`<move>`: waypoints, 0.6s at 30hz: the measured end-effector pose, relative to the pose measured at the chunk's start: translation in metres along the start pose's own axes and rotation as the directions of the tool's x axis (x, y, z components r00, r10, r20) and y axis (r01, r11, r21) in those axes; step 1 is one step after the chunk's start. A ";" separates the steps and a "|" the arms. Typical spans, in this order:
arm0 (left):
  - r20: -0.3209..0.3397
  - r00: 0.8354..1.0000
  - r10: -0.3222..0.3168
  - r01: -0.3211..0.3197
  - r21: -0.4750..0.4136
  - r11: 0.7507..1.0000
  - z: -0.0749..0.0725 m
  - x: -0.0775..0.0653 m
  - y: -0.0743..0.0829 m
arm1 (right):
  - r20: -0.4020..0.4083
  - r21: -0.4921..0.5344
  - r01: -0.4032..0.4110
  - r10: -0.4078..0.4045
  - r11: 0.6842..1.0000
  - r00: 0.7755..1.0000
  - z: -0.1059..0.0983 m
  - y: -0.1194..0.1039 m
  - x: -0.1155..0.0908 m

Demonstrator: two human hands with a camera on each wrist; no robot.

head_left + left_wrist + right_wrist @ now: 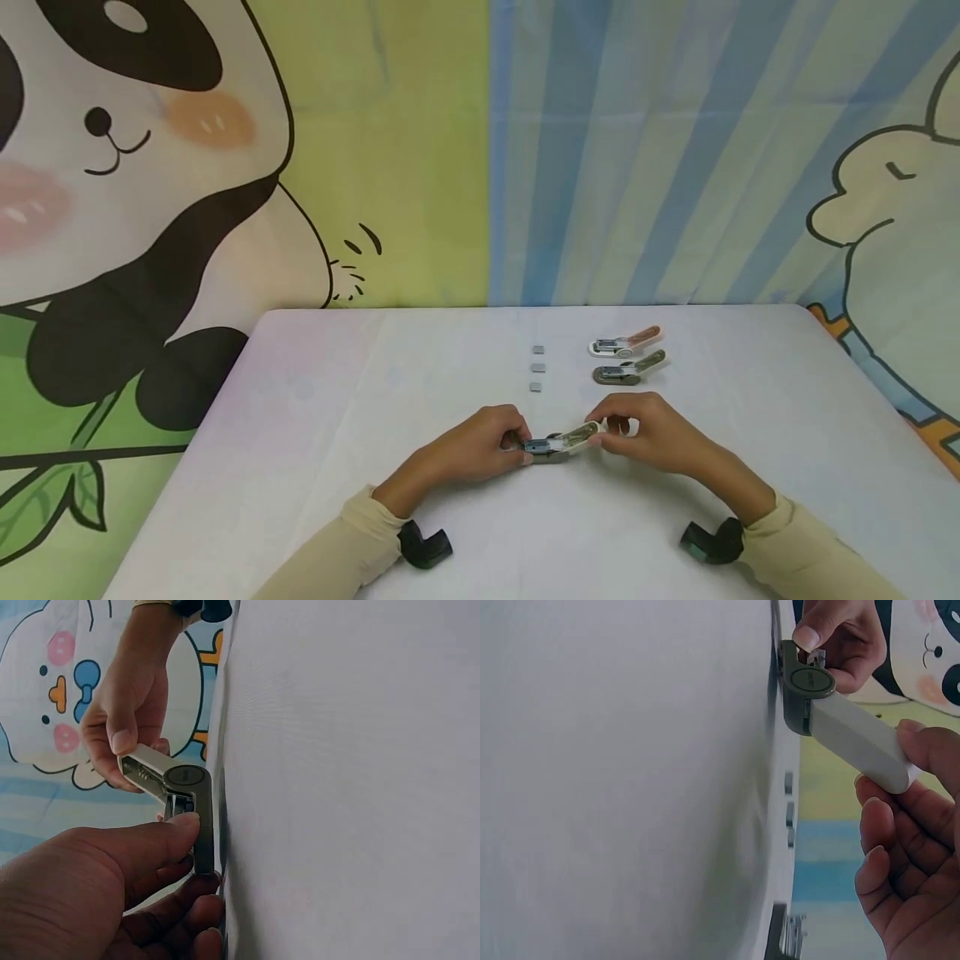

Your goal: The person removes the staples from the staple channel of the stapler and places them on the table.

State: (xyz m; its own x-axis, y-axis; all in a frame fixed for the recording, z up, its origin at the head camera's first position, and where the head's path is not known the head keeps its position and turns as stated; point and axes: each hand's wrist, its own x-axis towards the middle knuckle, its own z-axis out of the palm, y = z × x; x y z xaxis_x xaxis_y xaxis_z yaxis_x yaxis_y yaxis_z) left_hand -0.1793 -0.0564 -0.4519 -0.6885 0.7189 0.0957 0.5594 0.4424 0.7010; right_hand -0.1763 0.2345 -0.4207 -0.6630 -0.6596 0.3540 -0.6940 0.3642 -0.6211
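Between the hands is a small stapler (551, 450) with a dark green base and a whitish top arm, swung open so its staple channel shows. My left hand (483, 442) pinches the front end of the base, with the thumb over the channel in the left wrist view. Over at the other end, my right hand (648, 429) grips the tip of the raised pale arm (862, 742) between thumb and fingers. The stapler's base sits low over the white table.
Behind the hands, three small grey staple blocks (537, 367) lie in a column. To their right are two more opened staplers, one white and pink (626, 342), one dark green and pale (628, 369). A cartoon-printed cloth (420, 150) hangs beyond the table (315, 442).
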 end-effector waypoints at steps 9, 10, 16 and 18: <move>0.015 0.999 0.036 -0.038 0.155 0.987 0.012 0.040 0.012 | -0.059 -0.090 -0.124 0.119 0.988 0.991 -0.026 0.020 -0.021; 0.017 0.999 0.034 -0.036 0.188 0.982 0.015 0.045 0.013 | -0.062 -0.101 -0.142 0.136 0.985 0.989 -0.029 0.022 -0.023; -0.007 1.000 0.007 -0.004 0.346 0.938 0.030 0.073 0.023 | -0.099 -0.179 -0.216 0.201 0.960 0.975 -0.046 0.035 -0.037; -0.029 1.000 0.003 0.008 0.386 0.922 0.030 0.083 0.026 | -0.108 -0.197 -0.242 0.225 0.950 0.968 -0.052 0.039 -0.038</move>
State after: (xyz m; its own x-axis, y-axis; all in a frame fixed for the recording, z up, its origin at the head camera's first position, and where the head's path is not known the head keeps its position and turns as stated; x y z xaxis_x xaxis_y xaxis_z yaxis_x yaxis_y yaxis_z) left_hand -0.2079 0.0308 -0.4471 -0.6999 0.7044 0.1181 0.6884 0.6212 0.3745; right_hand -0.1928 0.3081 -0.4221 -0.8284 -0.4858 0.2790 -0.5538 0.6352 -0.5383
